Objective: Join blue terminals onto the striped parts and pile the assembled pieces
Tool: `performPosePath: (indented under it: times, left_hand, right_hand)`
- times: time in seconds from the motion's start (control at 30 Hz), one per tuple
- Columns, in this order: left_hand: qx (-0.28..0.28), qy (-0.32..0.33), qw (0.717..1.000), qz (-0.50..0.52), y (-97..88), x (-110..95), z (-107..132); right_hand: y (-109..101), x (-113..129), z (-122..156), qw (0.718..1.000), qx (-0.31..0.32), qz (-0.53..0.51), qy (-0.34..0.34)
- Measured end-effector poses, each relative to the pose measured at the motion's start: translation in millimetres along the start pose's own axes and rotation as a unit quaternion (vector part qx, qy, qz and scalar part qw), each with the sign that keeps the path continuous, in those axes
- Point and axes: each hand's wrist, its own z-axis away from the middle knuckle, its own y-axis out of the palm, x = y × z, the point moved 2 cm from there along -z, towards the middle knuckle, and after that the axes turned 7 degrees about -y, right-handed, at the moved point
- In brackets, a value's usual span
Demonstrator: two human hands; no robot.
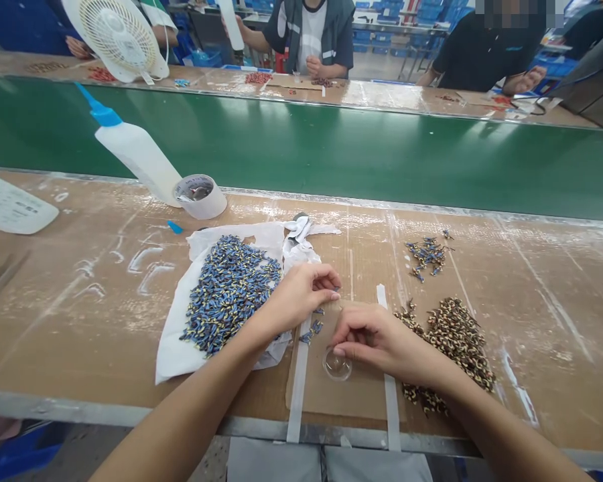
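Note:
My left hand (306, 291) is pinched closed over the cardboard pad, with a small bluish bit just showing at its fingertips. Lower and to the right, my right hand (369, 338) has its fingers pressed together at the rim of a small clear round dish (337, 365); what they hold, if anything, is hidden. A few small blue pieces (311, 331) lie between the hands. Left of them a large pile of blue-and-yellow pieces (228, 288) rests on a white sheet (173, 355). Beside my right forearm is a pile of dark-and-cream curved pieces (457, 341).
A taped cardboard pad (352, 395) lies under the hands. A small cluster of blue assembled pieces (427, 256) sits at right. A squeeze bottle (138, 157) and a tape roll (206, 204) stand at left. Beyond the green belt (306, 147), people work near a white fan (115, 33).

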Motion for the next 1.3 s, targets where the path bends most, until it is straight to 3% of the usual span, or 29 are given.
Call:
performPosePath:
  times: [0.27,0.43,0.53,0.73,1.03,1.17,1.3]
  left_hand:
    - [0.021,0.004,1.000,0.013,4.6,1.7,0.2]
    - [0.026,0.014,1.000,-0.009,5.9,0.1,-0.4]
    - [0.030,0.002,1.000,0.002,7.9,-0.1,-0.8]
    - [0.063,-0.006,0.997,0.038,15.4,4.1,-1.3]
    - [0.071,0.009,0.994,0.087,17.0,-1.9,4.3]
    - [0.064,0.016,0.995,0.072,15.3,-3.6,5.5]
    - [0.032,0.038,0.999,0.013,13.5,-3.8,4.4]
  right_hand:
    - [-3.8,-3.0,-0.4,0.998,0.023,-0.061,0.011]
    - [-10.4,-0.3,3.4,0.995,-0.008,-0.090,0.034]
    - [-22.4,1.1,8.2,0.992,-0.074,-0.099,0.029]
    - [-38.8,-9.0,15.0,0.946,-0.313,-0.088,-0.001]
    - [-39.0,-6.0,16.9,0.906,-0.422,-0.032,-0.024]
    - [-40.8,-6.5,17.6,0.910,-0.409,-0.057,-0.026]
    - [-37.6,-0.5,18.4,0.949,-0.303,-0.078,-0.024]
